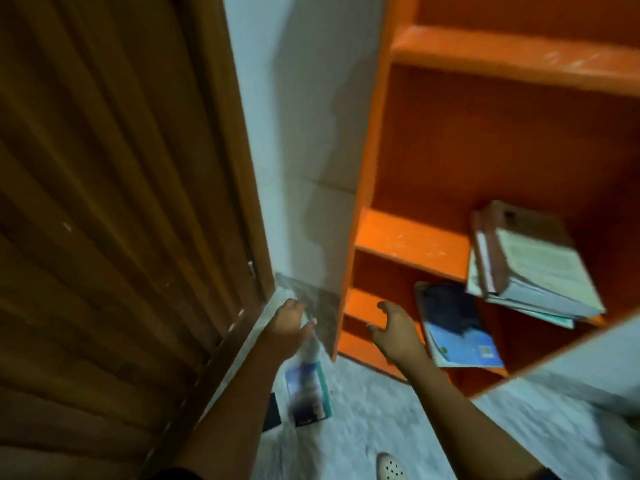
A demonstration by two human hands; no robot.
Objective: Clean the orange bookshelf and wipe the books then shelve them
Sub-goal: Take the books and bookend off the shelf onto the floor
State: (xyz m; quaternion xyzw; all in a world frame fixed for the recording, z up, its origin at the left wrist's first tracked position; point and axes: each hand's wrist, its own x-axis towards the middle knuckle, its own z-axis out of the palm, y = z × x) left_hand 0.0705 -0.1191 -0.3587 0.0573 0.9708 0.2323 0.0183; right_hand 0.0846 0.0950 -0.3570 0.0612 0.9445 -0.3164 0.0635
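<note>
At the bottom-left corner of the orange bookshelf (pixel 408 233), hovering right hand (pixel 394 332) splayed open near blue book (pixel 457 327), fingers of left hand (pixel 289 322) too blurred to call.

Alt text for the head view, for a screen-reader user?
A person reaches toward an orange bookshelf: right hand open near its lower shelves, left hand above a blurred book by the floor. A book stack and a blue book lie on shelves.

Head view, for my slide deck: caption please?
Left hand and right hand reach low by the orange bookshelf, books lying on its shelves.
</note>
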